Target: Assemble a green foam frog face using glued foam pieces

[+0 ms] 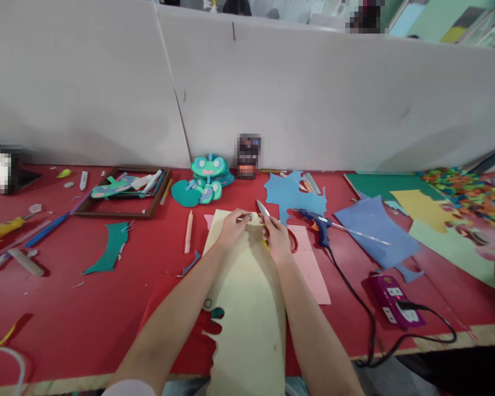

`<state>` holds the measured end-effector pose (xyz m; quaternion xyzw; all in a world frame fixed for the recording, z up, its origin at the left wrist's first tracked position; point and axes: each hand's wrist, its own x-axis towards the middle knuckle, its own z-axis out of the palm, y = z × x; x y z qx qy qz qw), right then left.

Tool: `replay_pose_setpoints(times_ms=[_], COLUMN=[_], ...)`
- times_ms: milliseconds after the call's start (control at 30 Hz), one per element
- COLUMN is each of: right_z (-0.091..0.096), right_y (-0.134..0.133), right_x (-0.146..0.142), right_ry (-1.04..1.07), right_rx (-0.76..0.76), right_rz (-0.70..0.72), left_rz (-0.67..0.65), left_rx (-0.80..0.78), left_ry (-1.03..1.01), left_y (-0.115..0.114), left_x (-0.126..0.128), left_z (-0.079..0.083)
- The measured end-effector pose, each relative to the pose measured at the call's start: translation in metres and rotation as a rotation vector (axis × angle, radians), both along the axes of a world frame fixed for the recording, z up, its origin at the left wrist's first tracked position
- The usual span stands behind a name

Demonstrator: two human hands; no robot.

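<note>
A long pale-yellow paper sheet with a cut, wavy left edge lies under my forearms and runs over the table's front edge. My right hand is closed on scissors, their blades pointing away from me and a red-and-yellow handle showing around the fingers. Just left of it, over the far end of the sheet, my left hand pinches at something tiny and dark by its fingertips, too small to name. A pink paper sheet lies to the right of the scissors, and an orange marker left of my left hand.
Layered teal frog-like paper cutouts sit at the back beside a phone leaning on the partition. A blue glue gun is corded to a purple power strip. Blue paper lies right; a brown frame stands left.
</note>
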<state>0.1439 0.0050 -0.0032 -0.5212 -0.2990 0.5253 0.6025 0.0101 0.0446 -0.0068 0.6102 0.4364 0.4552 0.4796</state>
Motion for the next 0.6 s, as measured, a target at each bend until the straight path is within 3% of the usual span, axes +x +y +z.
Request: replay_pose_setpoints(times_ms=[300,600], right_z=[0.0,-0.0003], right_y=[-0.0028,-0.0022], right_x=[-0.0036,-0.0021], right_ry=[-0.182,-0.208], right_rx=[0.018,0.049], right_rz=[0.009,-0.011], left_rz=[-0.021,-0.015], left_rx=[0.008,-0.02], left_ry=[-0.023,-0.026], left_y=[-0.0002,0.0015], left_x=[0.0019,0.0011], left_z=[0.0029,0.0081])
